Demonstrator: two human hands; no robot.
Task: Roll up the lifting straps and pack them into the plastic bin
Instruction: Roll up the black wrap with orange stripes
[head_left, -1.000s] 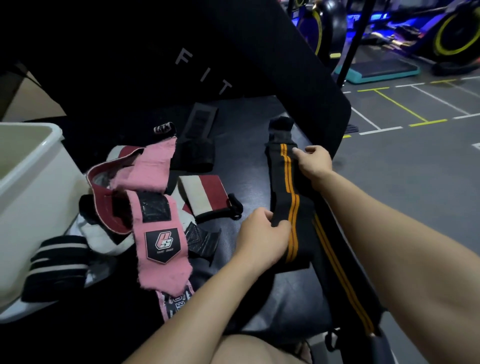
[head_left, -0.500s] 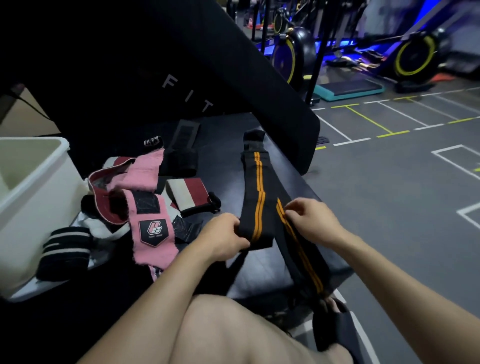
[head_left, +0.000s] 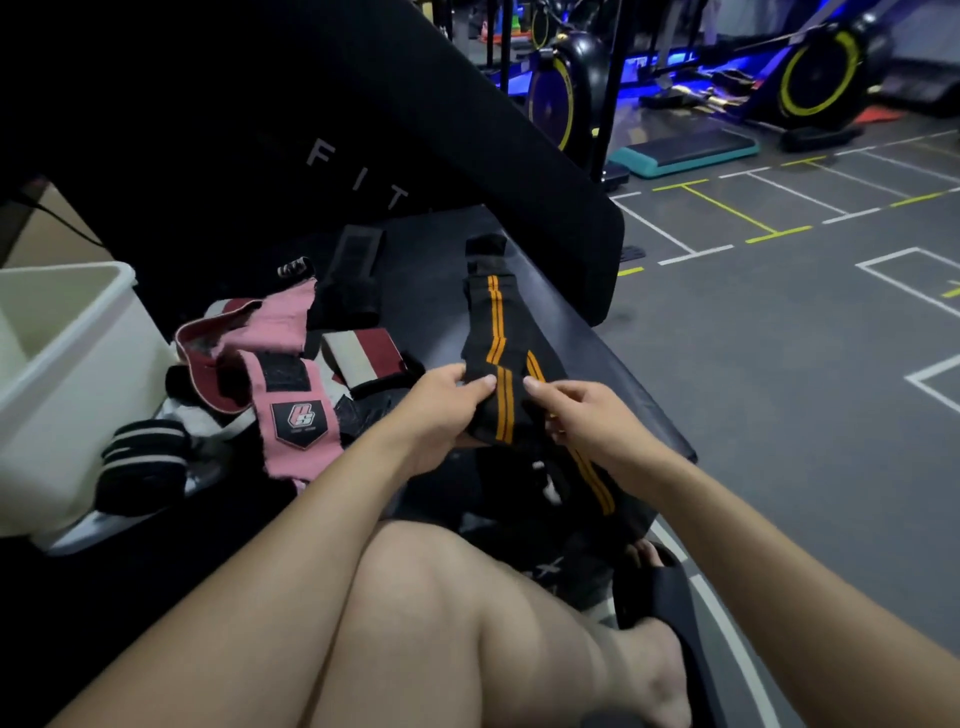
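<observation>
Two hands at frame centre work one black strap with orange stripes (head_left: 496, 358) on the dark bench (head_left: 597, 343). Left hand (head_left: 441, 410) pinches its folded end, thumb on top; right hand (head_left: 587, 415) grips the trailing length. White plastic bin (head_left: 67, 374) at left edge; pink strap (head_left: 291, 395) between.

One camera only, worn on my head; it looks forward and down, close over my hands (head_left: 524, 410) and the bench (head_left: 597, 332), the gym floor (head_left: 779, 389) stretching off to my right.
</observation>
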